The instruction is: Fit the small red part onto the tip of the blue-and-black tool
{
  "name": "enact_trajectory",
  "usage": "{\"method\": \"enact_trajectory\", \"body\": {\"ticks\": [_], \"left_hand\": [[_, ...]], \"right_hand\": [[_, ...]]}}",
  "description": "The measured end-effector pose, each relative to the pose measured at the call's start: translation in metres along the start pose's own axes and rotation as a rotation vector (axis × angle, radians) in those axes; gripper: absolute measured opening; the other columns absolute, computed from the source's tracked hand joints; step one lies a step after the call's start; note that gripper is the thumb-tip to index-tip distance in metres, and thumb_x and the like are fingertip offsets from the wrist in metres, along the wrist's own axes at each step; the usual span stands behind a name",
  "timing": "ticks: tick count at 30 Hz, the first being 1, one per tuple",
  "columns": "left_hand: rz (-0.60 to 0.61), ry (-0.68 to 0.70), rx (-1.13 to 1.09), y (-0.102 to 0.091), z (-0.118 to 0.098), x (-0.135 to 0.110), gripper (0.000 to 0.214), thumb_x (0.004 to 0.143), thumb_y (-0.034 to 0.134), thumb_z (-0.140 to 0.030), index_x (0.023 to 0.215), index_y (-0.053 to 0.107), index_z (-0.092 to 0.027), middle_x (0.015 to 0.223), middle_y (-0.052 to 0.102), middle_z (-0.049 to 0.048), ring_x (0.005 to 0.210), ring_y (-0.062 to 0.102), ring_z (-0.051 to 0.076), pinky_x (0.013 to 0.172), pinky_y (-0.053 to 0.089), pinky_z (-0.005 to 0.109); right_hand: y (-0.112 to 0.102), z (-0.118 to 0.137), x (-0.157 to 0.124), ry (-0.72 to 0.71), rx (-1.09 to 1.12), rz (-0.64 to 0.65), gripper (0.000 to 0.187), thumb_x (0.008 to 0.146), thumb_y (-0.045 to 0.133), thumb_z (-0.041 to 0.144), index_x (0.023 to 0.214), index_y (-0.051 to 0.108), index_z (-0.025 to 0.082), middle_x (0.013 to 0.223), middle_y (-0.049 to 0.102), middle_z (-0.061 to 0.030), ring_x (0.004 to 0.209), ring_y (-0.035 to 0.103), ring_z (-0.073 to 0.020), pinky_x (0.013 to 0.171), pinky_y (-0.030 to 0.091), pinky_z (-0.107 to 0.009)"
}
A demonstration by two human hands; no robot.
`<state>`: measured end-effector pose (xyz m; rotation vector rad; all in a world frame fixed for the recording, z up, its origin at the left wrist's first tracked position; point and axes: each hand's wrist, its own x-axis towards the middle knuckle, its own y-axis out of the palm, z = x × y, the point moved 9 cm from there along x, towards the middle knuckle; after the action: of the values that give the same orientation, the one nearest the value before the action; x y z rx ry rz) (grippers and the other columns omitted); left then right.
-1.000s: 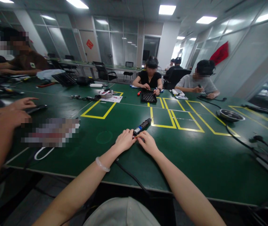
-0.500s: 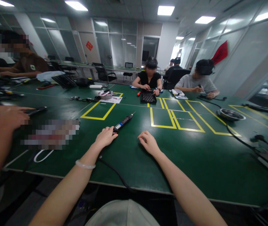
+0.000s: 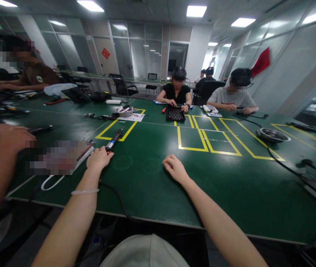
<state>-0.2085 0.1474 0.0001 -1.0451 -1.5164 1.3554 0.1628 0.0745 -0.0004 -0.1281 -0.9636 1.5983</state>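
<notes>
My left hand (image 3: pixel 99 159) is closed around the rear end of a black electric screwdriver (image 3: pixel 115 139) with a blue band and an orange part by my fingers. Its thin bit points away from me, over the right side of a yellow taped frame (image 3: pixel 99 136) on the green table. A black cord (image 3: pixel 120 198) runs from below my left wrist towards the table's front edge. My right hand (image 3: pixel 175 170) rests on the tabletop with loosely bent fingers slightly apart, holding nothing.
A blurred-out flat item (image 3: pixel 82 157) with a white strap lies left of my left hand, beside another person's arm (image 3: pixel 5 144). Across the table, a person works at a black tray (image 3: pixel 175 113). More yellow taped frames (image 3: pixel 192 149) and a round metal-rimmed object (image 3: pixel 273 135) lie to the right.
My left hand has moved left with the electric screwdriver, which now points more straight ahead. The cord shifted left along with it. My right hand stays put.
</notes>
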Motion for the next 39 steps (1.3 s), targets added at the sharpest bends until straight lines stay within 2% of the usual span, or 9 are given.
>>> {"method": "enact_trajectory", "body": {"ticks": [5,9,14,20,24,28,33,36,39], "left_hand": [[-0.096,-0.013,-0.056,-0.013,-0.001,-0.012,0.062,0.085,0.044,-0.057,0.136,0.043,-0.022,0.134,0.049,0.0192,0.111,0.055,0.039,0.081,0.049,0.05],[-0.204,0.031,-0.063,-0.024,-0.01,-0.019,0.066,0.081,0.057,-0.046,0.14,0.037,-0.023,0.145,0.038,0.0171,0.113,0.055,0.036,0.082,0.05,0.046],[-0.201,0.061,-0.019,-0.022,-0.015,-0.017,0.048,0.079,0.061,-0.037,0.121,0.053,-0.018,0.123,0.055,0.0154,0.105,0.058,0.031,0.08,0.049,0.039],[-0.239,0.118,0.024,-0.027,-0.019,-0.018,0.028,0.083,0.054,-0.036,0.102,0.063,-0.018,0.112,0.061,0.0157,0.103,0.057,0.032,0.082,0.045,0.041],[-0.275,0.197,-0.193,-0.033,-0.038,-0.026,0.032,0.088,0.047,-0.04,0.106,0.063,-0.018,0.108,0.066,0.0133,0.097,0.061,0.03,0.081,0.045,0.04],[-0.007,0.523,-0.698,-0.022,-0.104,-0.053,0.041,0.09,0.045,-0.048,0.115,0.06,-0.019,0.091,0.069,0.005,0.082,0.064,0.019,0.078,0.047,0.03],[0.403,0.816,-0.94,-0.012,-0.192,-0.113,0.056,0.089,0.049,-0.048,0.134,0.05,-0.014,0.078,0.062,0.0006,0.071,0.059,0.014,0.068,0.046,0.027],[0.544,0.937,-0.93,-0.013,-0.225,-0.14,0.062,0.088,0.053,-0.045,0.141,0.041,-0.016,0.072,0.058,-0.0028,0.066,0.056,0.012,0.064,0.042,0.024],[0.607,0.975,-0.938,-0.013,-0.239,-0.151,0.064,0.087,0.055,-0.044,0.142,0.039,-0.016,0.065,0.052,-0.0056,0.06,0.05,0.01,0.058,0.037,0.022]], "right_hand": [[0.0,-0.001,0.0,-0.002,0.002,0.0,0.015,0.088,0.051,0.02,0.092,0.065,0.02,0.102,0.058,-0.005,0.08,0.057,-0.014,0.071,0.045,-0.026],[0.0,-0.001,0.0,-0.007,0.013,0.003,0.015,0.088,0.051,0.02,0.093,0.065,0.02,0.102,0.058,-0.0053,0.08,0.058,-0.0142,0.07,0.045,-0.026],[0.0,0.0,0.0,0.0,0.007,0.005,0.015,0.088,0.05,0.02,0.092,0.065,0.02,0.103,0.058,-0.0054,0.077,0.057,-0.0137,0.069,0.045,-0.027],[0.001,-0.001,0.001,-0.008,0.015,0.008,0.015,0.088,0.051,0.02,0.093,0.065,0.02,0.103,0.058,-0.0053,0.078,0.057,-0.0138,0.069,0.046,-0.027],[0.001,-0.002,0.001,-0.011,0.024,-0.001,0.016,0.088,0.051,0.021,0.093,0.066,0.02,0.103,0.058,-0.0056,0.078,0.057,-0.0136,0.071,0.046,-0.027],[0.001,-0.005,0.003,0.008,0.082,-0.013,0.016,0.088,0.052,0.022,0.093,0.067,0.02,0.098,0.061,-0.0055,0.078,0.058,-0.0141,0.071,0.046,-0.028],[0.015,-0.021,0.004,0.212,0.504,0.068,0.024,0.089,0.053,0.038,0.096,0.063,0.017,0.077,0.065,-0.0025,0.063,0.059,-0.0127,0.054,0.044,-0.023],[0.026,-0.02,0.001,0.303,0.796,0.168,0.034,0.087,0.055,0.05,0.088,0.058,0.016,0.064,0.063,-0.0004,0.053,0.058,-0.0113,0.047,0.043,-0.021],[0.029,-0.016,-0.001,0.335,0.943,0.21,0.036,0.082,0.063,0.051,0.081,0.053,0.017,0.055,0.061,0.0025,0.046,0.056,-0.0101,0.045,0.043,-0.02]]}}
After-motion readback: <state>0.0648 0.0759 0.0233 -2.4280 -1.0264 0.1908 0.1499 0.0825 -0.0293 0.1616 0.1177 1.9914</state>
